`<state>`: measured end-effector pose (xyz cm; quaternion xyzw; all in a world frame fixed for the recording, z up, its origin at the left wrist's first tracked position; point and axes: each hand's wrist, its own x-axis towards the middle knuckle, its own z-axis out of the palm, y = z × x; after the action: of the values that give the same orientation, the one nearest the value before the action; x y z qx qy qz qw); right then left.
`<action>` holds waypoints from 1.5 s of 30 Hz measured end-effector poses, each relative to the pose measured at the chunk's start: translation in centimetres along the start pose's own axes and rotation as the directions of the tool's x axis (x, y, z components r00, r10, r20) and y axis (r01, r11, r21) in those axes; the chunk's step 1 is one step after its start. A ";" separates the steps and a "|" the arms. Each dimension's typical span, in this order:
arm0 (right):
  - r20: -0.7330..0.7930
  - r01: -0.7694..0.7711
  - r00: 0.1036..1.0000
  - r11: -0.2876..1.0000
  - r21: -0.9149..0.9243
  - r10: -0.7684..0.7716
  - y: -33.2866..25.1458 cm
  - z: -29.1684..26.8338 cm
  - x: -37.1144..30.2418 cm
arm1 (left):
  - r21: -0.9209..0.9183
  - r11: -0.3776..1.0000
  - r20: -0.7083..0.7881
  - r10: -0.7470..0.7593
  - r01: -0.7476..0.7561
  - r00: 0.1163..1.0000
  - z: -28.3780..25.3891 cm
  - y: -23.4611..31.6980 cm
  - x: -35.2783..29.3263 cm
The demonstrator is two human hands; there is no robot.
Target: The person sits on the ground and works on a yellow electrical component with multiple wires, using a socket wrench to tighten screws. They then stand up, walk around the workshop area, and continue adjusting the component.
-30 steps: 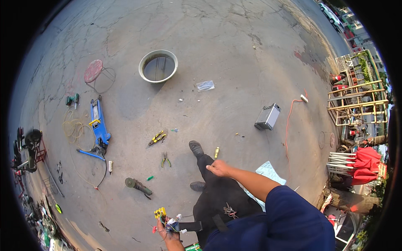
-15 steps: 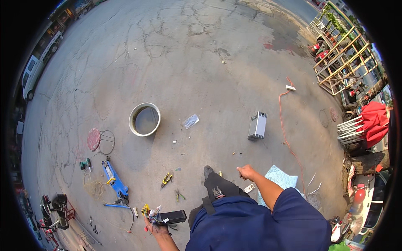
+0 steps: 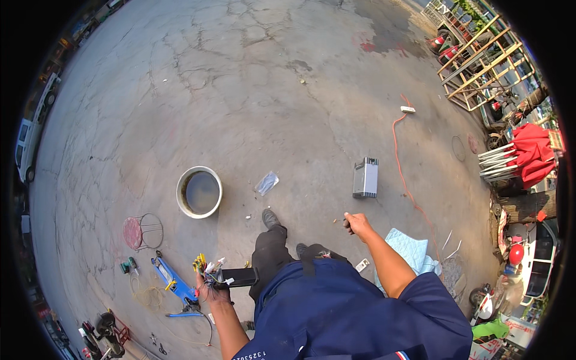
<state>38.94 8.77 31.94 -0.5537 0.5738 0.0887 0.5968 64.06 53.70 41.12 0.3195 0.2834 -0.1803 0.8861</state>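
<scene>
My left hand [image 3: 215, 293] is closed on a black box-shaped controller [image 3: 242, 277], held low at my left side. A bundle of coloured wires with white and yellow connectors [image 3: 209, 267] spreads from it over my fingers. My right hand [image 3: 359, 224] is held out in front on the right, its fingers curled in. Whatever may be inside that grip is too small to make out. Ahead of it on the ground stands a silver-grey metal case [image 3: 366, 178] with dark ends.
A round basin of dark liquid [image 3: 179, 193] stands ahead left. Left lie a blue floor jack [image 3: 171, 279], a red-topped stool [image 3: 132, 233] and a cordless drill [image 3: 128, 265]. Right are a light blue quilted pad [image 3: 407, 247], an orange cord [image 3: 396, 144] and a folded red canopy [image 3: 533, 157].
I have stepped forward, one foot now out ahead toward the basin. The pliers on the ground are no longer visible. My left hand still holds the wired controller; my right hand stays curled.
</scene>
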 end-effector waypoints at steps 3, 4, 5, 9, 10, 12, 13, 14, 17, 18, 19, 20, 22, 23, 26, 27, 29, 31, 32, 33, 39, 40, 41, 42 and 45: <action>-0.068 -0.101 0.991 0.982 0.161 0.113 -0.3 -0.3 0.6 | 0.034 0.999 -0.007 -0.039 0.040 0.999 3.3 0.3 5.8; -0.076 -0.107 0.989 0.967 0.231 0.128 -0.8 -0.3 0.7 | 0.015 0.995 0.026 -0.095 0.094 0.995 5.0 0.7 7.5; -0.097 -0.093 0.987 0.950 0.298 0.127 -1.8 -0.4 1.2 | 0.099 0.992 0.041 -0.080 0.075 0.996 7.4 0.6 9.9; -0.099 -0.024 0.992 0.871 0.491 0.082 -6.5 0.1 3.1 | 0.188 0.981 0.081 -0.070 0.054 0.994 16.5 -0.3 17.1; -0.097 -0.004 0.993 0.845 0.534 0.065 -8.0 0.2 3.9 | 0.208 0.977 0.095 -0.064 0.043 0.993 19.0 -0.6 18.4; -0.111 0.043 0.993 0.802 0.596 0.030 -11.6 0.0 6.6 | 0.243 0.969 0.147 -0.076 0.038 0.986 23.9 -1.6 21.5; -0.122 0.058 0.992 0.782 0.620 0.023 -12.9 -0.1 7.9 | 0.248 0.967 0.162 -0.103 0.061 0.981 26.0 -2.2 23.0; -0.130 0.066 0.991 0.760 0.646 0.024 -14.6 -0.3 9.6 | 0.247 0.968 0.211 -0.105 0.051 0.972 27.9 -3.1 24.3; -0.108 0.103 0.993 0.751 0.652 -0.043 -19.4 -1.5 15.0 | 0.287 0.958 0.182 -0.069 0.014 0.981 32.7 -5.7 28.2; -0.104 0.080 0.994 0.763 0.641 -0.017 -21.3 -2.2 16.9 | 0.272 0.962 0.159 -0.073 0.028 0.985 34.0 -6.7 28.8; -0.099 0.077 0.995 0.773 0.630 -0.018 -23.1 -2.9 18.6 | 0.243 0.969 0.164 -0.092 0.050 0.982 35.5 -7.5 29.5; -0.098 0.080 0.995 0.787 0.612 -0.025 -25.0 -3.6 20.1 | 0.257 0.965 0.159 -0.095 0.051 0.983 36.7 -8.4 29.7; -0.091 0.095 0.994 0.838 0.537 -0.055 -29.6 -6.3 23.5 | 0.210 0.974 0.114 -0.112 0.086 0.987 39.6 -9.6 29.9; -0.084 0.102 0.994 0.868 0.485 -0.070 -32.0 -7.2 25.4 | 0.253 0.966 0.098 -0.073 0.046 0.993 40.9 -10.3 30.1; -0.053 0.147 0.989 0.935 0.324 -0.137 -38.0 -9.5 30.8 | 0.232 0.970 0.058 -0.081 0.066 0.995 43.3 -11.1 30.9; -0.037 0.151 0.988 0.938 0.312 -0.147 -39.6 -10.2 32.2 | 0.211 0.972 0.068 -0.122 0.105 0.990 43.6 -11.0 31.3; -0.006 0.189 0.980 0.924 0.333 -0.198 -43.6 -10.8 34.9 | 0.217 0.974 0.037 -0.083 0.073 0.996 44.2 -10.6 32.5; 0.032 0.184 0.977 0.904 0.386 -0.213 -46.2 -10.9 36.3 | 0.210 0.976 -0.020 -0.053 0.056 0.998 44.6 -10.2 34.2; 0.039 0.179 0.976 0.885 0.429 -0.216 -47.1 -10.4 36.8 | 0.196 0.978 -0.043 -0.064 0.072 0.997 44.9 -10.1 34.8; 0.061 0.160 0.976 0.883 0.441 -0.207 -47.8 -9.6 37.4 | 0.181 0.979 -0.065 -0.082 0.093 0.994 45.4 -10.1 35.7; 0.058 0.025 0.996 0.860 0.509 -0.063 -48.3 -2.5 39.7 | 0.298 0.941 -0.151 -0.121 0.162 0.981 49.5 -9.1 46.0; 0.029 -0.017 1.000 0.857 0.515 0.002 -48.6 -0.9 40.1 | 0.327 0.928 -0.147 -0.135 0.177 0.980 50.4 -8.6 48.7; 0.035 -0.010 0.999 0.824 0.566 -0.011 -48.8 0.8 40.6 | 0.350 0.917 -0.155 -0.148 0.194 0.977 50.9 -8.2 51.0; 0.040 -0.037 0.999 0.803 0.595 0.016 -48.9 2.4 40.7 | 0.369 0.893 -0.291 -0.151 0.256 0.945 51.3 -7.6 53.9; 0.138 -0.160 0.986 0.804 0.572 0.098 -49.4 7.5 42.2 | 0.423 0.858 -0.253 -0.195 0.290 0.948 50.5 -6.9 59.0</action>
<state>93.64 -26.17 24.49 -0.2994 0.5787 -0.0224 0.7582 125.85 6.72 33.59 0.4961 0.3593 -0.3188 0.7232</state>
